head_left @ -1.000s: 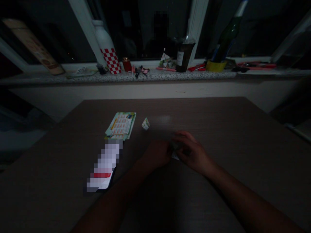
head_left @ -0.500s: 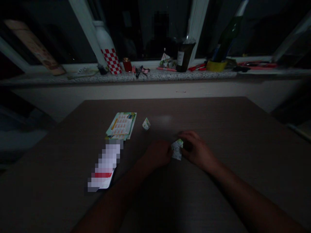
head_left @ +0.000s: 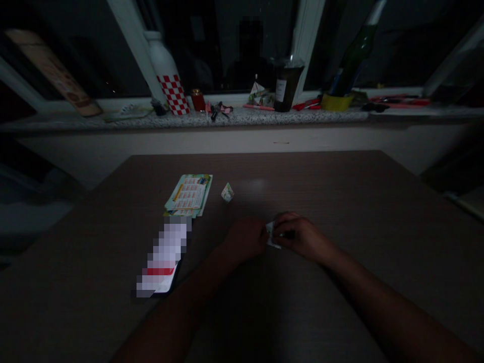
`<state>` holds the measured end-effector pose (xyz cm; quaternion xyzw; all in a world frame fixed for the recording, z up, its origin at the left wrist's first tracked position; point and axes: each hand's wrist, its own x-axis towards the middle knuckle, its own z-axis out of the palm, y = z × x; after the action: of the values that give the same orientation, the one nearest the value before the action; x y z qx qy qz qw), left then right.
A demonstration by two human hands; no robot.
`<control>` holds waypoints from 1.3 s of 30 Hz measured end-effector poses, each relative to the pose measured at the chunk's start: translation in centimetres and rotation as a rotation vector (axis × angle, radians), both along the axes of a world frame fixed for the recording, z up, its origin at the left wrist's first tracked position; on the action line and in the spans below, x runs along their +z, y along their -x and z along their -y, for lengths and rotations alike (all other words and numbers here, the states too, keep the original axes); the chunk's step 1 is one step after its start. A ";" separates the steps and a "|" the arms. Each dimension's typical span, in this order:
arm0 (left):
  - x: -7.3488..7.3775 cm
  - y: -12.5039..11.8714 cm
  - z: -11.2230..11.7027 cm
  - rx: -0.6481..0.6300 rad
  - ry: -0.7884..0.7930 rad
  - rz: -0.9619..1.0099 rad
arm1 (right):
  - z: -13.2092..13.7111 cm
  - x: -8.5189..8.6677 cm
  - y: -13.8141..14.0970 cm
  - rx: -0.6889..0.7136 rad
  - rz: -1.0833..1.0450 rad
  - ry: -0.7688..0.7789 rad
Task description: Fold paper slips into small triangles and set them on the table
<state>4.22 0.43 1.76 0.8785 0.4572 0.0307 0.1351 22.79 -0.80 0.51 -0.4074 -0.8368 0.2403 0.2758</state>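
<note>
Both my hands meet on a small folded piece of printed paper [head_left: 271, 235] lying on the dark wooden table [head_left: 340, 191]. My left hand [head_left: 245, 238] is closed at the paper's left edge. My right hand [head_left: 300, 236] is curled over the paper, fingers pinched on it and hiding most of it. A tiny folded paper shape [head_left: 227, 192] stands on the table a little beyond my left hand. A stack of green and orange printed sheets [head_left: 189, 194] lies to its left.
A blurred flat item with a red stripe [head_left: 163, 257] lies near the table's left side. On the window sill [head_left: 227, 119] stand a red-checked white bottle [head_left: 166, 70], a dark cup [head_left: 286, 84], a green bottle [head_left: 353, 50], a yellow tape roll [head_left: 335, 102] and small clutter.
Half a second ago the paper showed between my hands; my right hand has since closed over it, pressing it down. My left hand has barely moved.
</note>
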 end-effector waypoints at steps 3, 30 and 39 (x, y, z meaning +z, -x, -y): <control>0.1 -0.1 0.0 0.006 0.005 -0.001 | -0.1 -0.2 -0.2 0.012 0.019 0.023; 0.1 -0.1 0.0 0.047 0.035 -0.002 | 0.1 -0.3 -0.5 0.002 0.034 0.097; 0.5 -0.3 0.0 0.062 0.069 -0.030 | 0.1 -0.3 -0.6 0.010 0.024 0.119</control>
<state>4.56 0.44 2.22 0.8591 0.4870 0.0058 0.1573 23.35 -0.93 0.22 -0.4215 -0.8263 0.2862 0.2399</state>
